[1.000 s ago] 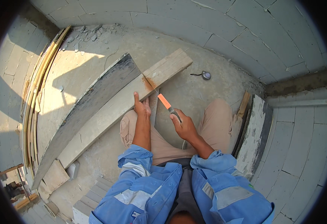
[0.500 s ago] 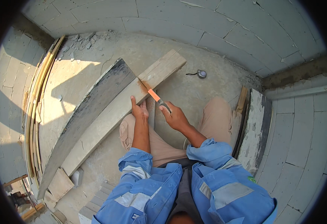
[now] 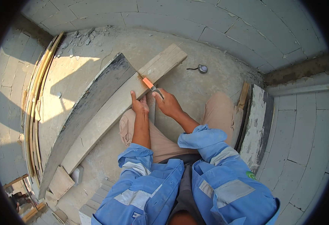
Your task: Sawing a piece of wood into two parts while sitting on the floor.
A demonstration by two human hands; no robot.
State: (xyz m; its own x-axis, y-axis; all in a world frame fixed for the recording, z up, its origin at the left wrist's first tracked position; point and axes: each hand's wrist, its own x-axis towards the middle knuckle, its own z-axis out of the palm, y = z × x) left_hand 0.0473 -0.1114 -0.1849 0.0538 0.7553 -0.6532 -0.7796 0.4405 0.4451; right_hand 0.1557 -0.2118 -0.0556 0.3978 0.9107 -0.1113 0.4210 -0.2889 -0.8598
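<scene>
A long pale wooden beam (image 3: 108, 104) slants from the lower left to the upper middle, above my knees. My right hand (image 3: 167, 102) is wrapped round the orange and black handle of a handsaw (image 3: 148, 83). The saw's blade sits in a cut across the beam, mostly hidden in the wood, with reddish sawdust around the slot. Left of the cut, my left hand (image 3: 140, 105) grips the beam's near edge, thumb up along its side and fingers partly hidden beneath. A wide dark-faced board (image 3: 93, 95) lies against the beam's far side.
A tape measure (image 3: 202, 69) lies on the concrete floor (image 3: 108, 45) beyond my right knee. Long thin wood strips (image 3: 35, 112) lean along the left wall. Stacked boards (image 3: 253, 127) stand at my right. Small offcuts (image 3: 61, 182) rest near the beam's lower end; block walls surround me.
My right hand has pushed the saw forward and to the left, so its handle is now close against the beam. My left hand keeps its hold on the beam.
</scene>
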